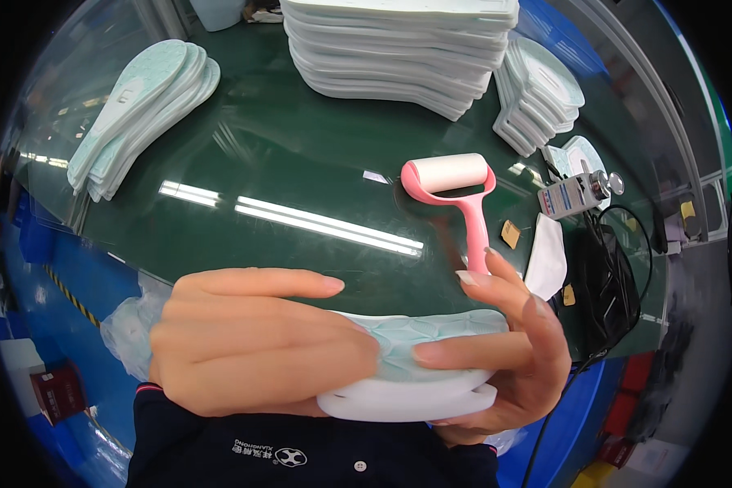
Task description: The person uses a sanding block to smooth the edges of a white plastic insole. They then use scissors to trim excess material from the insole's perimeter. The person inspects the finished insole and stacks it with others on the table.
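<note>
The left hand (256,342) lies flat, fingers together, over the near end of a pale mint insole (431,337) that tops a small stack of white foam soles (407,398) held close to the body. The right hand (504,350) cups the stack's right end, its fingers curled around the edge, and appears also to pinch the handle of a pink lint roller (455,191), though the grip itself is hidden. The roller's white drum rests on the green table (285,154). Far left lies a fanned pile of insoles (142,110); far centre stands a tall stack of sole sheets (398,49), with 1 smaller stack (541,93) to its right.
</note>
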{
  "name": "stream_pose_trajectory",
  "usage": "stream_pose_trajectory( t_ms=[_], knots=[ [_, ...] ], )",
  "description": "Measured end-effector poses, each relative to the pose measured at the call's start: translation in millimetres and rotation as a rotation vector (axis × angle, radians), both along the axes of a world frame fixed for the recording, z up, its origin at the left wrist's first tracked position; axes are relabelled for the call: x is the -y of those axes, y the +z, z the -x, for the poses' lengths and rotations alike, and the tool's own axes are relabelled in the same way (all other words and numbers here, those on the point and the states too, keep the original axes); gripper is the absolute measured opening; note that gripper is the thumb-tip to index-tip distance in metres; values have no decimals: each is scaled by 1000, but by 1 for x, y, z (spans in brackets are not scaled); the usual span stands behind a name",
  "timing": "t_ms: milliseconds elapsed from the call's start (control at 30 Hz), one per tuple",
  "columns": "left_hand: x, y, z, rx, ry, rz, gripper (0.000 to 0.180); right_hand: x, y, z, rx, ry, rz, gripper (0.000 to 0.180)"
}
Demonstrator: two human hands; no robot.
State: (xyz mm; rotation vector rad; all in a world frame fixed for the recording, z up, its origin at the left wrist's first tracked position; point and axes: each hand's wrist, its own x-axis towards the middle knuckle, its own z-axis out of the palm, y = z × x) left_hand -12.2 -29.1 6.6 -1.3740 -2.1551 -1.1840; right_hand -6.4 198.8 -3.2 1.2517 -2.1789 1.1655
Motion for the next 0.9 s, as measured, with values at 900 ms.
stream_pose_trajectory(
  t_ms=[900],
  knots=[
    [-3,4,-3,354,-39,52,32,17,-16,-29,329,-186,558,63]
  ],
)
